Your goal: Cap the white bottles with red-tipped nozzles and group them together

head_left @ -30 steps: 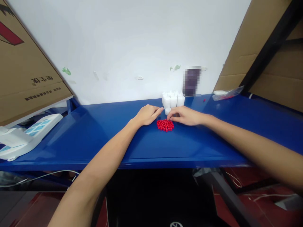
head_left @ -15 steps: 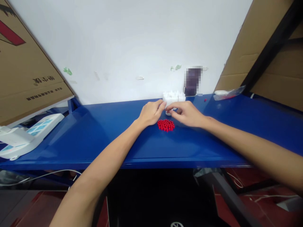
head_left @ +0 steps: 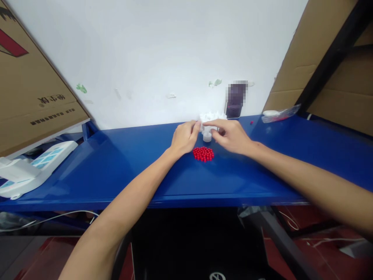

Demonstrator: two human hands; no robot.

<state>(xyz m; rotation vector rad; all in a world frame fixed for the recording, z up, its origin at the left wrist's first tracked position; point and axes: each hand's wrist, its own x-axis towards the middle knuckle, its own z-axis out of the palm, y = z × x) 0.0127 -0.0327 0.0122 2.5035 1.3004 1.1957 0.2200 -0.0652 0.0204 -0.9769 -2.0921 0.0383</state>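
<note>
Both my hands meet over the blue table around a small white round container (head_left: 207,137). On its left side, my left hand (head_left: 185,138) has thumb and fingers together; whatever lies between the fingertips is hidden. From the right reaches my right hand (head_left: 231,136), its index finger stretched across above the container and its thumb apart, close to the container's side. I cannot tell whether the thumb touches it. Just in front of the hands, a flat cluster of small red beads (head_left: 203,154) lies on the table. Behind the fingers stand several white pieces (head_left: 213,116) in a group, partly covered.
A dark phone-like object (head_left: 235,101), partly pixelated, leans on the white wall. A single red bead (head_left: 251,122) and a clear plastic bag (head_left: 281,114) lie right of it. At the left stands a white device with blue keys (head_left: 43,161). Cardboard flanks the blue table (head_left: 122,163).
My right index finger has lifted and straightened, and its gap to the thumb has widened. More of the small white container shows. My left hand stays nearly in place; the view has shifted slightly.
</note>
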